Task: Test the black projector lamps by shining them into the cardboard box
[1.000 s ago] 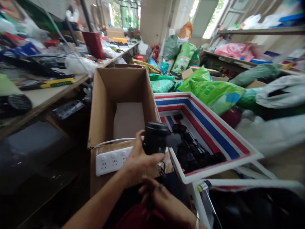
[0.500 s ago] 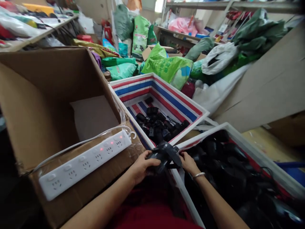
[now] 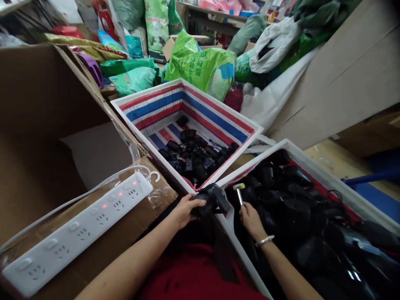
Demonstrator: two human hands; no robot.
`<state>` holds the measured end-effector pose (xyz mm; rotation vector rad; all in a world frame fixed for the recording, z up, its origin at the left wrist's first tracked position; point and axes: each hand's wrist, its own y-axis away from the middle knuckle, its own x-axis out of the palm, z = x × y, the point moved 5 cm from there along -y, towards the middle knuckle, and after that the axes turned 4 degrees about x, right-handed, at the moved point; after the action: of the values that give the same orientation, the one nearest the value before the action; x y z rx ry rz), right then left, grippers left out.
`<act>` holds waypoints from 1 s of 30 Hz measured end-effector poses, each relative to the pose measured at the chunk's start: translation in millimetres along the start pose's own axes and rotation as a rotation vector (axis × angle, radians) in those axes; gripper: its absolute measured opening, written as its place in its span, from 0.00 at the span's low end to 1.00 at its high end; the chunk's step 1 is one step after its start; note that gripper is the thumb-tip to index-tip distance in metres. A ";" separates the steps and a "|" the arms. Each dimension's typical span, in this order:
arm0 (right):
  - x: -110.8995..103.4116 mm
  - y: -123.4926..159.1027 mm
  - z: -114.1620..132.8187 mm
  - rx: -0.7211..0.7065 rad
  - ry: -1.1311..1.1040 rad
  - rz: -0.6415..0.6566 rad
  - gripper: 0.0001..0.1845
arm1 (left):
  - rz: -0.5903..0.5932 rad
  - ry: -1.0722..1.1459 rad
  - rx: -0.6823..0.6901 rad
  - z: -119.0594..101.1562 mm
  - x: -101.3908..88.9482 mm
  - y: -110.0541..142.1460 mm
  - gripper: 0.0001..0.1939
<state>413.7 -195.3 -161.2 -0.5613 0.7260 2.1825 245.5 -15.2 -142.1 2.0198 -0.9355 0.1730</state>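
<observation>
My left hand (image 3: 186,210) is closed around a black plastic housing (image 3: 206,201), thumb on top, over the near corner where the two crates meet. The exact kind of housing is unclear. To its right, my right hand (image 3: 251,221) wears a silver bracelet and grips a small mallet (image 3: 239,194). The mallet has a silver handle and a pale yellow head that points up and away. It is apart from the housing. Below and beyond this hand, many glossy black plastic parts (image 3: 296,216) fill the right crate (image 3: 325,177).
A striped-lined white crate (image 3: 150,92) ahead holds small black parts with wires (image 3: 200,156). On the left, a white power strip (image 3: 84,231) with red lights lies along an open cardboard box (image 3: 34,96). Green bags (image 3: 200,62) and a large cardboard sheet (image 3: 343,83) stand behind.
My right hand has moved off the housing to the right, and the mallet now shows in it. The left hand still holds the housing. The view has tipped down and shifted right.
</observation>
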 end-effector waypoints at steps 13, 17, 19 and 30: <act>-44.6 42.5 100.7 -0.423 0.049 0.091 0.24 | -0.049 -0.016 0.009 5.3 -6.2 3.4 0.23; -28.0 40.0 89.7 -0.412 0.055 0.139 0.24 | -0.064 -0.037 0.023 4.8 -7.7 4.7 0.22; -27.6 37.4 91.8 -0.394 0.079 0.161 0.23 | -0.069 -0.042 0.025 4.7 -8.0 5.4 0.22; -52.4 51.4 100.3 -0.566 0.078 -0.155 0.25 | -0.097 -0.029 0.009 3.0 -8.4 7.3 0.24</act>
<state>390.5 -185.8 -39.5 -0.9559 0.0813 2.2196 234.1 -15.2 -142.7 2.0762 -0.8539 0.0955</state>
